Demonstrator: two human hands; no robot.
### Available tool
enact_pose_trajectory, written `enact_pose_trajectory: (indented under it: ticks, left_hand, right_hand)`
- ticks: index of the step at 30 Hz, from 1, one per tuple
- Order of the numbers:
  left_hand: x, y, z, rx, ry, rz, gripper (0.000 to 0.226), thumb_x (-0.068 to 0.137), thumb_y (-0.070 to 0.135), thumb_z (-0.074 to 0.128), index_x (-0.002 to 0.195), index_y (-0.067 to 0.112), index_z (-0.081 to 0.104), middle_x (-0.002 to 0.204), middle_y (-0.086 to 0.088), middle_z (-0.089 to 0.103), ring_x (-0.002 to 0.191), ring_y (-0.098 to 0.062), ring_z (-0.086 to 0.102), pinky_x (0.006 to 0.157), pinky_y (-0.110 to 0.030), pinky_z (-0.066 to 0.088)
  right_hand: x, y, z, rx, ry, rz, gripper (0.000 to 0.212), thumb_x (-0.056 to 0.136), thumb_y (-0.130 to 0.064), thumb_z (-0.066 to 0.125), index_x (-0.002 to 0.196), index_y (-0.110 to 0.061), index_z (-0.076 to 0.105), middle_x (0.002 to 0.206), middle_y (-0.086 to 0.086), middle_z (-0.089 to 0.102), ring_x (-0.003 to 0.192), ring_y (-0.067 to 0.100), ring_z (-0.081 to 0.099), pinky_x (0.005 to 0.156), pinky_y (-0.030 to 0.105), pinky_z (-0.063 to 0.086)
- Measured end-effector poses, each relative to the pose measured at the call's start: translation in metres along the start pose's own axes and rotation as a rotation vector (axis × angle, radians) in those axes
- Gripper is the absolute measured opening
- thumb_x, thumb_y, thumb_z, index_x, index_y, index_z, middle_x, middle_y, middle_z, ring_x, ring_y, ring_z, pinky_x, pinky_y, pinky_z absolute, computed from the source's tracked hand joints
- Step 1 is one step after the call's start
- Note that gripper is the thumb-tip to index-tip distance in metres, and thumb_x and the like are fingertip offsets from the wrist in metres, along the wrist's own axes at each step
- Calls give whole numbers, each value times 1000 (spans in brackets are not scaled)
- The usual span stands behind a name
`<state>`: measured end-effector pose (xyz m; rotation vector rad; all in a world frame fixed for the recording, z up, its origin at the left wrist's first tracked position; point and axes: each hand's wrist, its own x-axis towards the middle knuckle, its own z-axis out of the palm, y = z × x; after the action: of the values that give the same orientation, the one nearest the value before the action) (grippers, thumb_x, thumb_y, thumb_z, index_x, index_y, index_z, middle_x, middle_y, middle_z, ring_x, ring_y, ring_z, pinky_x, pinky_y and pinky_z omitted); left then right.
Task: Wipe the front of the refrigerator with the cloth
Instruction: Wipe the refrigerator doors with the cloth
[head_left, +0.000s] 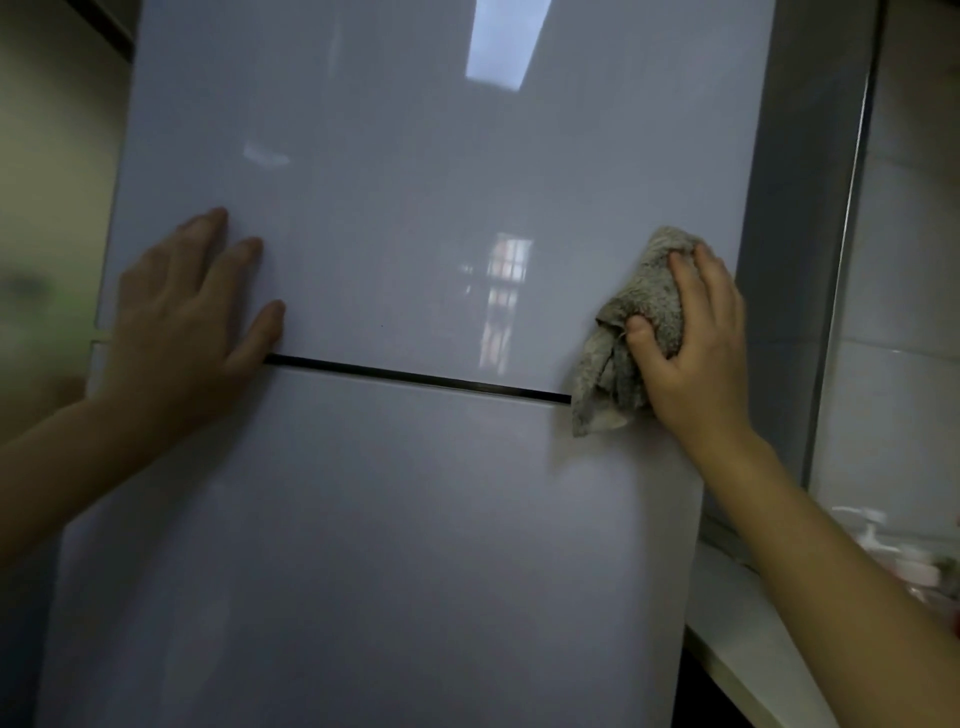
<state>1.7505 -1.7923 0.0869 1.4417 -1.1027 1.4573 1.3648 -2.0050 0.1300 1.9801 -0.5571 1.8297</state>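
Two hands on the refrigerator (405, 208) front, one to each side of the dark seam (415, 378) between upper and lower doors. Right hand (691, 343) holds the cloth (623, 332) — grey, bunched, thumb hooked into the folds and fingers curled over the top, pressing the wad flat against the glossy panel near its right edge. A loose tail of the cloth hangs down across the seam. Grip is closed round the cloth, firm enough to drag it.

Left hand (182, 312) lies flat, fingers straight and spread, palm on the door at the left side just above the seam — likely a brace, steadying the body and keeping the door shut under the push.

Low right, a white bench (737, 623) with small bottles (883, 551), too blurred to identify.
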Motion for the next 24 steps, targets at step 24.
enact_pose_trajectory:
  ticks: [24]
  left_hand:
    - [-96,-44,-12,16,-75,66,59,103,42,38,146,2,48,160,-22,36,145,-42,39,114,-52,37]
  right_hand:
    - [-29,-187,107,53,-222,-559,72,88,-45,65,149,-9,49,160,14,40,152,32,32,124,52,26]
